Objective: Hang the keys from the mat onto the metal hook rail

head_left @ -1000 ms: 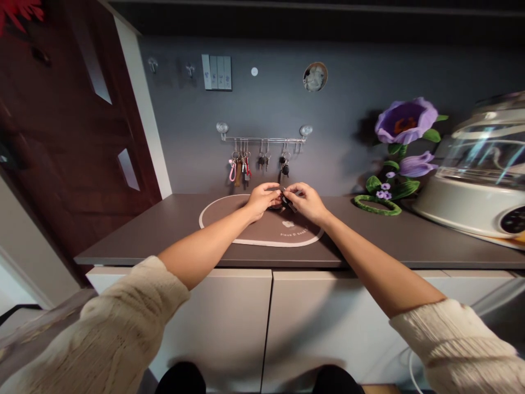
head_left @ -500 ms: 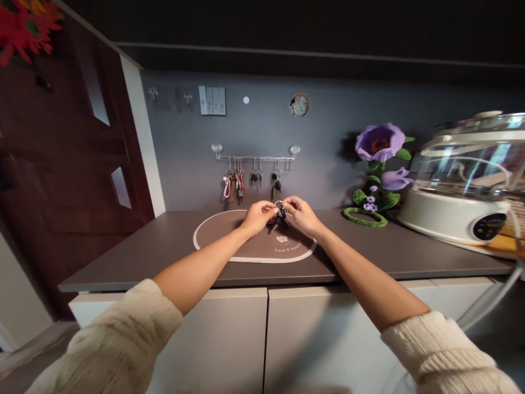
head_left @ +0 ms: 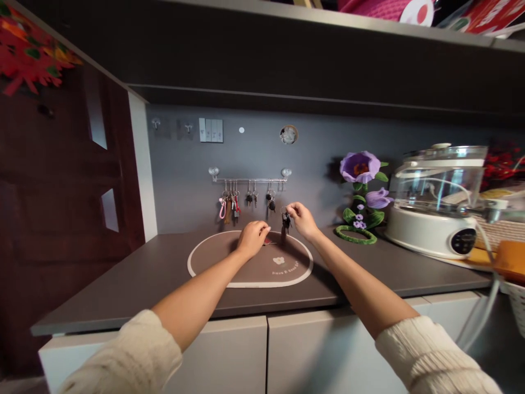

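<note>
My right hand (head_left: 302,220) pinches the ring of a bunch of keys (head_left: 286,221), which dangles above the back right of a brown oval mat (head_left: 229,271). Lower and to the left, my left hand (head_left: 253,239) hovers over the mat with its fingers drawn together; what they hold, if anything, is hidden. A small red item (head_left: 268,241) shows partly behind the left fingertips. On the wall behind, a clear hook rail (head_left: 250,180) carries several key bunches, among them one with a pink strap (head_left: 222,208) and one with a black fob (head_left: 272,206).
A purple artificial flower (head_left: 360,167) with a green ring base stands right of the mat. Beyond it is a white appliance with a clear top (head_left: 430,232). A dark shelf (head_left: 287,60) overhangs the counter (head_left: 135,273). A dark red door (head_left: 74,219) is at left.
My left hand has left the key ring and moved down and left. The keys now hang from my right hand alone, raised toward the rail. The view has tilted up.
</note>
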### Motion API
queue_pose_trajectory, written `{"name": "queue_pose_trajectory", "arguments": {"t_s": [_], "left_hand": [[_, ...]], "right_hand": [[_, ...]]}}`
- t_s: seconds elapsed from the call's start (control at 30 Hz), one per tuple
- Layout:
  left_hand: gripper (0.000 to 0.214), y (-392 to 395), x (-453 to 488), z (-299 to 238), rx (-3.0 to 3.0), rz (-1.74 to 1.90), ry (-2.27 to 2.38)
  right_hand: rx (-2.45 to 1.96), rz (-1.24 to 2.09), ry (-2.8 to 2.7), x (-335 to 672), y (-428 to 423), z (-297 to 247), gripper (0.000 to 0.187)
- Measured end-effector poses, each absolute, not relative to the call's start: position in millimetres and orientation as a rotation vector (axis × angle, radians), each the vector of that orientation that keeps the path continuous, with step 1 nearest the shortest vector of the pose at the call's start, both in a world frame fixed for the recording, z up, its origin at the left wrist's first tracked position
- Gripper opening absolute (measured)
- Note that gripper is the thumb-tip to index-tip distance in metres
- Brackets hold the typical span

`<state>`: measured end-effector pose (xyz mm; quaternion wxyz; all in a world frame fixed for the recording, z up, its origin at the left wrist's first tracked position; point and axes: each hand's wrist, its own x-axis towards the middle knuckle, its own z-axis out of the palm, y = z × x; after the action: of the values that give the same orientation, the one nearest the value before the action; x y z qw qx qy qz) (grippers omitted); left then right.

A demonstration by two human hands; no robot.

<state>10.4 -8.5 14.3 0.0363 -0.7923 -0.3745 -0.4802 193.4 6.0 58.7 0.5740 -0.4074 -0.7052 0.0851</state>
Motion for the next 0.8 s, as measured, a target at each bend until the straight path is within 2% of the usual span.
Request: {"name": "queue_pose_trajectory", "arguments": {"t_s": [0.43, 0.8], "left_hand": [[0.023, 1.1, 8.9, 8.3, -2.383, -1.455, -1.23], [0.022, -0.5, 9.6, 9.9, -2.362, -1.42, -1.274]], "right_hand": [[-1.055, 0.324, -1.364, 192.1, 64.7, 107.5, 0.011], [-1.196, 0.32, -1.139, 176.2, 97.9, 117.3, 0.013]]}}
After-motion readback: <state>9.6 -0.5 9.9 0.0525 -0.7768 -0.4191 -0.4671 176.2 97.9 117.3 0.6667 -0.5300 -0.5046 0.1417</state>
